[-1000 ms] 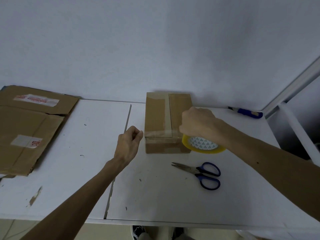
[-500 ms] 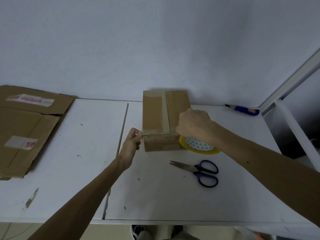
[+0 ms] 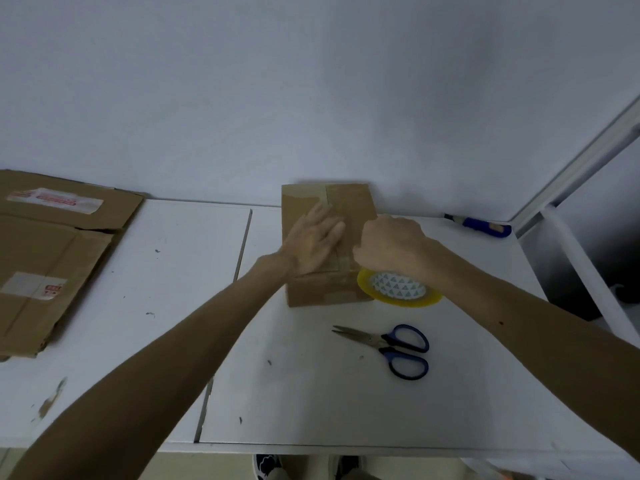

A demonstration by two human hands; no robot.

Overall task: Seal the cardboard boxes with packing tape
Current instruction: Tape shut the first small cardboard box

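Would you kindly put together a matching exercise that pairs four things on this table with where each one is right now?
Things:
1. scissors
2. tape roll
3. blue-handled tool
4. flattened cardboard

Places:
A. at the far left of the table
B. at the table's far right corner
C. against the right side of the box, gripped by the right hand
D. flat on the table, nearer the person than the box

Pairs: 1-D, 2-C, 3-B, 4-A
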